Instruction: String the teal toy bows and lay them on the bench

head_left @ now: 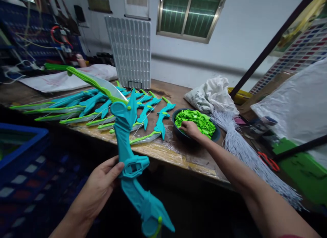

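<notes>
Head view: person's left hand [106, 178] gripping a turquoise bow [124, 139] at mid-body, thumb over the near edge. Bow's long axis runs away from the wearer: lower end nearest, right of the left hand; upper end beyond it, with a green limb [99, 86] slanting off farther left. Right hand [190, 129] reaches forward into a dark bowl [217, 135], fingers bent down among loose green pieces [201, 120]; whether they pinch one, cannot tell. Key relation: pieces lie right at the right hand, ahead and to the right of the left hand, bow well apart from them. Other bows [160, 120] lie beyond the left hand, the rightmost near the bowl.
</notes>
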{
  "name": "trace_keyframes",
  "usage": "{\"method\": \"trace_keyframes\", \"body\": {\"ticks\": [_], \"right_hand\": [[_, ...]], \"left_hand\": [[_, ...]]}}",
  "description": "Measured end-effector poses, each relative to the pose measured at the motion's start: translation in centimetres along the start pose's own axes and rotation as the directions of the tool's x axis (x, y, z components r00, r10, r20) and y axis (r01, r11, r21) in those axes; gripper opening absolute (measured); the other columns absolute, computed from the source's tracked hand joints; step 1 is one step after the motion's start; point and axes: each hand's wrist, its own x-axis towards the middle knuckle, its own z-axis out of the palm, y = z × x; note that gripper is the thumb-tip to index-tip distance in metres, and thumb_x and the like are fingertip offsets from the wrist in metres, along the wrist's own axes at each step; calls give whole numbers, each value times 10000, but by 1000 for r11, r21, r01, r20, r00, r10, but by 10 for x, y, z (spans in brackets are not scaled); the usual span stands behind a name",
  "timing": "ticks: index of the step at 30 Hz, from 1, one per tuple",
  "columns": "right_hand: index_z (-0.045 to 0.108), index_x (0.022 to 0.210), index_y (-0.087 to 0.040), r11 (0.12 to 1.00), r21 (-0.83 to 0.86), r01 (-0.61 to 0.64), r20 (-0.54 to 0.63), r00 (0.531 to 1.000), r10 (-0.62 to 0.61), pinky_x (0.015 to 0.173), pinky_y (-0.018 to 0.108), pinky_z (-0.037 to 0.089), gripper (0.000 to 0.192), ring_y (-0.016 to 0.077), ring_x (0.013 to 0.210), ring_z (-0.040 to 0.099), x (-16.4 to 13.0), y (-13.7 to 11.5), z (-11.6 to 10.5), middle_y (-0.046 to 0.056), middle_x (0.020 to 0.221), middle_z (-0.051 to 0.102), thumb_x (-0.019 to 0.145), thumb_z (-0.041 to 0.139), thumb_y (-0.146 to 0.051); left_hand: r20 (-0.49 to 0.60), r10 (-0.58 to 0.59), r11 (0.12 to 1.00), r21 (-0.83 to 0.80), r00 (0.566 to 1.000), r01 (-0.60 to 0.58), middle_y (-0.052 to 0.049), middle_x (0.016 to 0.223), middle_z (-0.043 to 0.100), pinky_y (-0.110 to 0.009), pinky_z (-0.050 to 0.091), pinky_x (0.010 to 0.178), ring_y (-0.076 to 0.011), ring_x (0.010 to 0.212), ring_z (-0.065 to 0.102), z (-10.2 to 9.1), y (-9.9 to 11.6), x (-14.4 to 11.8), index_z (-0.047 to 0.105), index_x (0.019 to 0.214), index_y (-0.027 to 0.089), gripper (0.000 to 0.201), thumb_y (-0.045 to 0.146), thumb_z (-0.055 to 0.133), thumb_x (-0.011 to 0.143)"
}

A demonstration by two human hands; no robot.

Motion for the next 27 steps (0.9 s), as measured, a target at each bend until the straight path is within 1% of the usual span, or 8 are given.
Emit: {"method": "trace_keyframes", "body": {"ticks": [8, 11, 14, 17, 20, 21, 24, 27], "right_hand": [[666, 1003, -132, 965, 242, -104, -247, 955, 165, 867, 382, 569, 211, 172, 877, 673, -7, 4, -21, 35, 944, 686, 1015, 612, -335], [659, 925, -131, 919, 377, -118, -263, 937, 228, 746, 326, 570, 272, 134, 672, 640, -11, 0, -35, -8, 756, 651, 1024, 586, -374], [649, 897, -129, 858, 509, -66, -242, 946, 216, 602, 293, 536, 347, 147, 531, 595, -24, -23, -50, -21, 595, 584, 1033, 502, -412], [648, 901, -146, 790, 610, 62, -203, 976, 80, 522, 268, 486, 374, 160, 493, 573, -59, -70, -57, -8, 558, 573, 1009, 460, -451], [660, 890, -185, 711, 672, 204, -146, 979, -143, 540, 241, 463, 307, 141, 530, 564, -117, -129, -53, -15, 614, 602, 972, 538, -455], [663, 891, -194, 676, 683, 275, -147, 959, -242, 585, 239, 470, 271, 138, 584, 578, -137, -146, -49, -9, 669, 625, 979, 547, -424], [629, 912, -196, 556, 626, 547, -274, 821, -500, 683, 242, 449, 180, 132, 715, 572, -183, -186, -35, 10, 801, 627, 1025, 512, -274], [586, 919, -192, 517, 573, 636, -400, 767, -501, 673, 239, 427, 145, 126, 713, 531, -200, -205, -22, 3, 801, 565, 1037, 502, -198]], "left_hand": [[60, 57, 997, 44, 997, -59, -144, 954, 797, -299, 613, 738, -271, 847, 758, 2, -2, -22, 745, 1020, 96, 497, 322, 947, 627], [86, 85, 995, 40, 993, -89, -141, 998, 795, -304, 604, 784, -269, 902, 757, -3, -5, -30, 719, 1078, 105, 492, 308, 918, 677], [105, 108, 992, 53, 989, -114, -148, 1072, 786, -329, 594, 847, -286, 990, 746, -6, -11, -35, 695, 1106, 110, 498, 310, 900, 699], [70, 133, 986, 91, 989, -139, -163, 1138, 768, -366, 576, 910, -308, 1059, 727, -9, -20, -36, 675, 1129, 106, 520, 329, 888, 710], [30, 156, 978, 133, 987, -158, -167, 1146, 763, -390, 560, 941, -303, 1053, 724, -12, -29, -38, 662, 1153, 107, 507, 359, 854, 757], [21, 158, 977, 145, 987, -159, -163, 1128, 767, -386, 560, 933, -297, 1034, 728, -12, -31, -38, 662, 1148, 108, 497, 367, 847, 766], [31, 161, 977, 139, 986, -164, -145, 1085, 776, -361, 565, 898, -281, 994, 734, -13, -34, -42, 661, 1156, 110, 492, 370, 838, 778], [69, 175, 977, 107, 982, -182, -136, 1118, 769, -337, 562, 896, -273, 1027, 725, -12, -33, -45, 649, 1209, 116, 505, 353, 824, 798]]}}
